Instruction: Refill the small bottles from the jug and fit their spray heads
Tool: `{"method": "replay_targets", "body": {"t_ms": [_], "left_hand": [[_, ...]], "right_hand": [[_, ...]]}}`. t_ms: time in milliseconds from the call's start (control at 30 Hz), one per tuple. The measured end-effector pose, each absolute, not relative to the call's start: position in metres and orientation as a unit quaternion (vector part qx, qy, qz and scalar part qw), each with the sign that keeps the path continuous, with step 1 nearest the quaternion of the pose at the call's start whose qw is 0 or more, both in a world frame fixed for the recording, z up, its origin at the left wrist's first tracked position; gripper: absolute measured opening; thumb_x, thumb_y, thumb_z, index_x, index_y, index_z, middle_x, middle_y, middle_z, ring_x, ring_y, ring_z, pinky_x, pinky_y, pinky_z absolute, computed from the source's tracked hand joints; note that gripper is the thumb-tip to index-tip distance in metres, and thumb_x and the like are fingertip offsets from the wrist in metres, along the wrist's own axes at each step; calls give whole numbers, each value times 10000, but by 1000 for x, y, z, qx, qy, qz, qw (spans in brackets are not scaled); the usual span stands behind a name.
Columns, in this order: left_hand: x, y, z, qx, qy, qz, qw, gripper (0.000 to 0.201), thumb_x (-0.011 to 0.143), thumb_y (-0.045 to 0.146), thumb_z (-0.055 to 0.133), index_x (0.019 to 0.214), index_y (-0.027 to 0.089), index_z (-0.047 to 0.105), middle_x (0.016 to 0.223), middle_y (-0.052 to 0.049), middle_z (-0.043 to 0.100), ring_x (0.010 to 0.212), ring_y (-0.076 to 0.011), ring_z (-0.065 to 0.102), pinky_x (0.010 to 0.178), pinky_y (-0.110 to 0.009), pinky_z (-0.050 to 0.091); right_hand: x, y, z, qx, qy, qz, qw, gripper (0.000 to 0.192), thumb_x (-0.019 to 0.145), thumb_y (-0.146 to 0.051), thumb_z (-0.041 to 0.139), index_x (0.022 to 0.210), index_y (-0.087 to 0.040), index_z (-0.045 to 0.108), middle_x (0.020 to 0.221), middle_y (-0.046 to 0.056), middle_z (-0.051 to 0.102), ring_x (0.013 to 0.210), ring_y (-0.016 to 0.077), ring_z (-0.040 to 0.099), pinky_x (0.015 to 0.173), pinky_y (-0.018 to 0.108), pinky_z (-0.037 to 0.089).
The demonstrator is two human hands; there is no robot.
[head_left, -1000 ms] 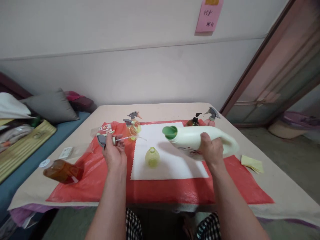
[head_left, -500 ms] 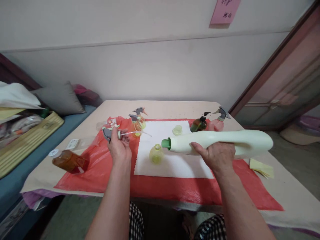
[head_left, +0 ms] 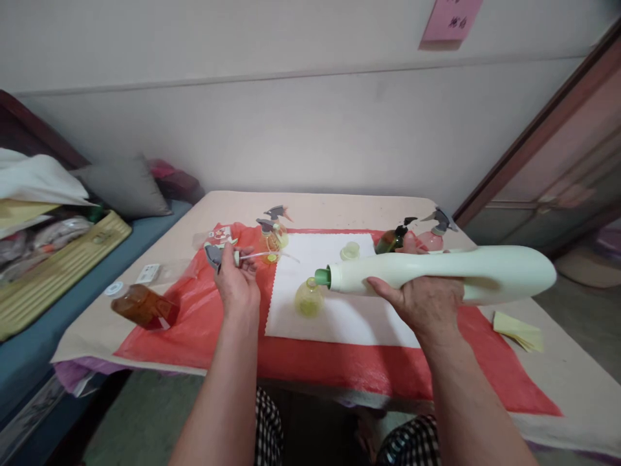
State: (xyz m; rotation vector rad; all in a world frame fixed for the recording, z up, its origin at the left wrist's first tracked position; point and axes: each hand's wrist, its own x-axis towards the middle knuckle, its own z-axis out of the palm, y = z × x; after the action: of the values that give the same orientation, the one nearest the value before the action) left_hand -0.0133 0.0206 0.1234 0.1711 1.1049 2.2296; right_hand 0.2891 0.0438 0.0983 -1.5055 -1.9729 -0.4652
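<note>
Spout, short, green and tubular, now overlaps the neck of the round, see-through yellow-green bottle; 0.5 s ago a gap showed between them. That puts the 2 openings side by side in view; whether they touch, I cannot tell, and no stream shows. The long, pale-green plastic jug lies nearly level, grasped by the right hand with the thumb pointing toward the spout; 1 s ago its mouth showed its inside. Unchanged, the left hand's fingers pinch a grey plastic trigger spray head, its thin, clear tube reaching rightward past the fingertips. The yellow-green bottle stands between both hands' fingers, uncapped, on a white, scallop-edged cloth.
</note>
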Motion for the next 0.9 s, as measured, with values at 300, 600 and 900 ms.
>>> {"method": "replay_targets", "body": {"t_ms": [300,600,900], "left_hand": [[-13,19,123,76,418,848,317,203,844,349,648,790,173,560,677,-8,662,500,-66,523,503,-171,406],[-14,21,122,66,422,846,318,200,848,344,642,798,162,576,680,-10,666,494,-62,523,499,-171,407],[-13,19,124,69,418,847,320,196,845,343,637,791,166,572,662,-6,662,491,-66,521,500,-172,403]], "right_hand": [[284,41,107,-555,-756,-202,283,963,846,-768,470,1528,-102,339,1318,244,578,1273,443,463,992,540,390],[283,38,113,-556,-756,-197,282,997,818,-789,496,1529,-106,346,1276,233,602,1209,429,512,994,536,376],[281,35,118,-558,-754,-204,280,992,821,-797,483,1523,-108,362,1224,224,629,1179,411,532,964,500,394]]}}
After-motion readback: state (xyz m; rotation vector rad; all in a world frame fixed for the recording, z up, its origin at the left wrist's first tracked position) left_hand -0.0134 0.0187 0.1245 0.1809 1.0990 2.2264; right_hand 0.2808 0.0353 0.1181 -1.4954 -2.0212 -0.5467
